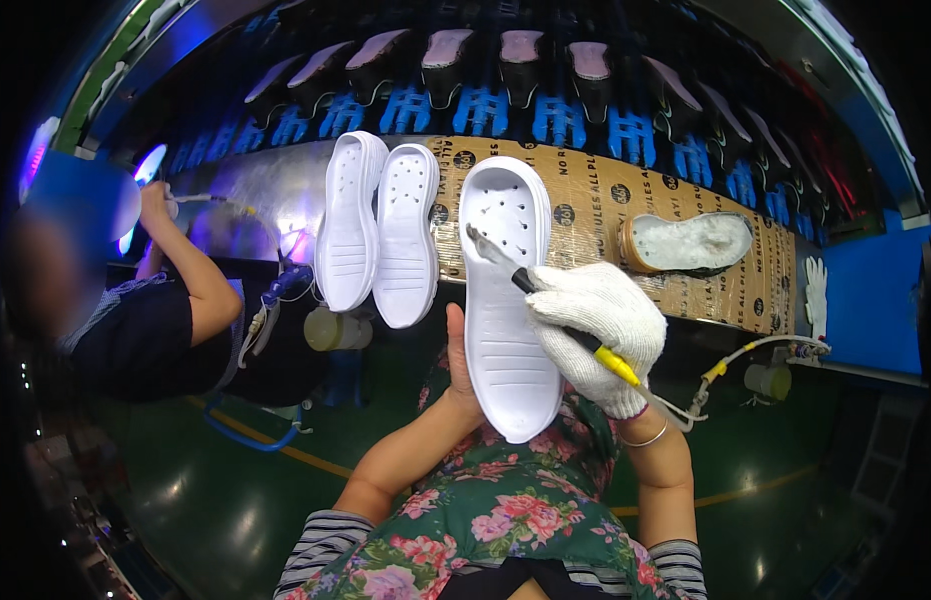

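My bare left hand [460, 365] grips a white shoe sole [511, 330] by its left edge, holding it upright in front of me with its hollow inner side showing. Small holes dot the sole's far end and ridges cross its near half. In a white knit glove, my right hand [601, 325] is closed round a black-handled brush [496, 250] with a yellow collar and a thin tube at its rear. The bristles are over the holed part, seemingly touching it. Two more white soles [349, 220] [406, 235] lie side by side to the left.
Brown printed cardboard [596, 200] covers the bench, with a tan-rimmed sole [691, 242] on it at right. Behind, shoe uppers on lasts [521, 60] stand in blue holders [481, 112]. A white glove [816, 295] hangs far right. At left works another person [176, 310].
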`<state>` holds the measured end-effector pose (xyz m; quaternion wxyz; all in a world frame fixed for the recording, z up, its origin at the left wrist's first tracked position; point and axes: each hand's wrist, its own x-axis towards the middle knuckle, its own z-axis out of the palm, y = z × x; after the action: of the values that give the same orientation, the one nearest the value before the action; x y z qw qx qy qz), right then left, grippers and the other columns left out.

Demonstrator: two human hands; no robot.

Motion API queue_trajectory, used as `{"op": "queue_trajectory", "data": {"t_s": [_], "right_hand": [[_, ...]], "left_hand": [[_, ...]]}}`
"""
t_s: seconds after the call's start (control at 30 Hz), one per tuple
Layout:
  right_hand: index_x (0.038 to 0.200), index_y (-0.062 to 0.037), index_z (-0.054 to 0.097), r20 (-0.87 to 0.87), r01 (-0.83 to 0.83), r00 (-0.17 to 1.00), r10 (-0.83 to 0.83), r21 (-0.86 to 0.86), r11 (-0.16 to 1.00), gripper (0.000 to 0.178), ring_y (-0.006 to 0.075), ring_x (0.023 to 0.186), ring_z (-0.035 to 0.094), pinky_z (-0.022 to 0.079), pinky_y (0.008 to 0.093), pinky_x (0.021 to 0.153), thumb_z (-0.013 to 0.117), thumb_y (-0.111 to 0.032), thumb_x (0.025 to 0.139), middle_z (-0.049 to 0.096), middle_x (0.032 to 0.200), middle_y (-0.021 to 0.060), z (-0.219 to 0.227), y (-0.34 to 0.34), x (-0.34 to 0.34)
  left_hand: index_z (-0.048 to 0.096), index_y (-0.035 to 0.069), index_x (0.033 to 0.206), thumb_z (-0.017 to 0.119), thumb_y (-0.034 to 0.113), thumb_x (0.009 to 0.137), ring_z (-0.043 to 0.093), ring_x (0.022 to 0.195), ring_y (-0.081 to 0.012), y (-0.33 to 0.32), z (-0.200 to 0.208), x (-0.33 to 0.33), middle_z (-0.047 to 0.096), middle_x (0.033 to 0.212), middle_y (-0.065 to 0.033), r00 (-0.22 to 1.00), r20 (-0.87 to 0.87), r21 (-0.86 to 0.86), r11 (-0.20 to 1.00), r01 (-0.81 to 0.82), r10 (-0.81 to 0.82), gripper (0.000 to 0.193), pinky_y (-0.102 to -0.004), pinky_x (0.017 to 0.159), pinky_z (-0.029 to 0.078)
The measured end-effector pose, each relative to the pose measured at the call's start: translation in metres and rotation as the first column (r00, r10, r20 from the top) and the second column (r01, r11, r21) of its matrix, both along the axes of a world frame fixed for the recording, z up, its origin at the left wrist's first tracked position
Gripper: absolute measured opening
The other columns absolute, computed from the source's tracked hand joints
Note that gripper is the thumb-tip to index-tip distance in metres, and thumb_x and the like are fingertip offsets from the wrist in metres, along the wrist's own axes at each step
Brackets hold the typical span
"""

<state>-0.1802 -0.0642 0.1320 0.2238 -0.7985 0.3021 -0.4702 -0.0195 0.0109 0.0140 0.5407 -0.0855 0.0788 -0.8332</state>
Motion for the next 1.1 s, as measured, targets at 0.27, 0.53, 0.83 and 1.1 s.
{"op": "queue_trajectory", "data": {"t_s": [0.27, 0.53, 0.83, 1.1], "right_hand": [[0.108, -0.0045, 0.077, -0.174, 0.013, 0.981, -0.087, -0.388, 0.922, 0.044, 0.0324, 0.096, 0.075, 0.061, 0.0425, 0.078, 0.075, -0.008, 0.064, 0.075, 0.118, 0.0148, -0.001, -0.015, 0.010], [0.103, -0.0071, 0.080, 0.120, -0.102, 0.988, 0.093, 0.066, 0.993, 0.029, 0.0326, 0.094, 0.076, 0.059, 0.0401, 0.082, 0.081, 0.001, 0.075, 0.079, 0.112, 0.0161, -0.011, -0.004, 0.006], [0.101, -0.0096, 0.079, 0.165, -0.111, 0.981, 0.107, 0.019, 0.994, 0.026, 0.0294, 0.092, 0.076, 0.060, 0.0407, 0.078, 0.079, -0.008, 0.074, 0.078, 0.109, 0.0095, -0.026, 0.002, 0.017], [0.107, -0.0085, 0.079, 0.054, -0.127, 0.990, 0.130, -0.050, 0.991, 0.034, 0.0325, 0.099, 0.076, 0.059, 0.0423, 0.085, 0.083, -0.009, 0.073, 0.078, 0.115, 0.0130, -0.042, 0.017, 0.027]], "left_hand": [[0.036, 0.015, 0.165, 0.062, 0.076, 0.092, 0.052, 0.145, -0.0342, 0.015, -0.014, -0.008, 0.050, 0.160, -0.0141, 0.798, 0.602, 0.064, 0.994, -0.084, 0.029, 0.099, -0.0536, 0.122, 0.041], [0.035, 0.015, 0.165, 0.045, 0.080, 0.098, 0.053, 0.144, -0.0337, 0.007, -0.026, -0.001, 0.050, 0.160, -0.0159, 0.822, 0.560, 0.058, 0.985, -0.164, 0.104, 0.094, -0.0528, 0.121, 0.043], [0.035, 0.014, 0.164, 0.036, 0.084, 0.098, 0.051, 0.144, -0.0336, -0.012, -0.047, 0.012, 0.049, 0.160, -0.0172, 0.854, 0.492, 0.095, 0.965, -0.245, 0.168, 0.097, -0.0533, 0.121, 0.041], [0.033, 0.015, 0.165, 0.035, 0.090, 0.094, 0.061, 0.131, -0.0422, -0.043, -0.032, 0.012, 0.054, 0.150, -0.0272, 0.890, 0.389, -0.186, 0.966, -0.180, 0.240, 0.104, -0.0575, 0.113, 0.050]]}}
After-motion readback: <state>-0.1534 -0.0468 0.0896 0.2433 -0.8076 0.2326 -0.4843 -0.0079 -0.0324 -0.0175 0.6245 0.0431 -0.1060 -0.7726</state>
